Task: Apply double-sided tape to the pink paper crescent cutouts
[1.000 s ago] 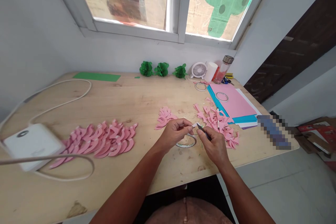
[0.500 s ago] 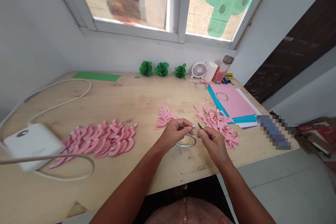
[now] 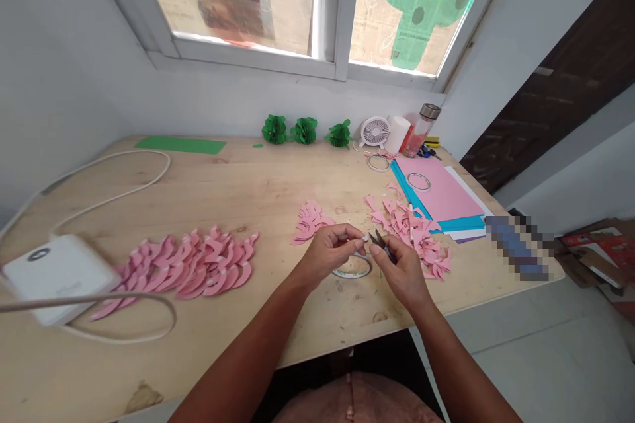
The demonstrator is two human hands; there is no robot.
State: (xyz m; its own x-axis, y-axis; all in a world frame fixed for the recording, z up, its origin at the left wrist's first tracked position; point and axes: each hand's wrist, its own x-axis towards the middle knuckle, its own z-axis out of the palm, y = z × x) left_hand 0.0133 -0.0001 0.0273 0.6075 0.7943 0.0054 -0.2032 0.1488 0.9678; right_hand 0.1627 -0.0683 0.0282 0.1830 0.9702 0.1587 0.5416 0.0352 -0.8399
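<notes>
Scissors (image 3: 379, 238), blades parted, gripped in our curled right hand (image 3: 404, 272), our left hand (image 3: 329, 252) pinching a small white piece (image 3: 366, 238) between fingertips, white ring (image 3: 353, 275) just below.

At the left end of the bench (image 3: 213, 192) we see a white box-shaped device (image 3: 59, 277), with a pale cable (image 3: 170, 158) looping beyond it. Along the wall we find a flat green strip (image 3: 181, 145), then three crinkled green paper balls (image 3: 304, 131) in a row. Beside them we make out a small white fan (image 3: 375, 131), a white cylinder (image 3: 397, 135) and a clear bottle (image 3: 421, 132) with a metallic lid. Above, we face a window (image 3: 342, 26) with paper-covered panes; rightward, we notice cardboard (image 3: 602, 264) on the floor (image 3: 520, 344).
</notes>
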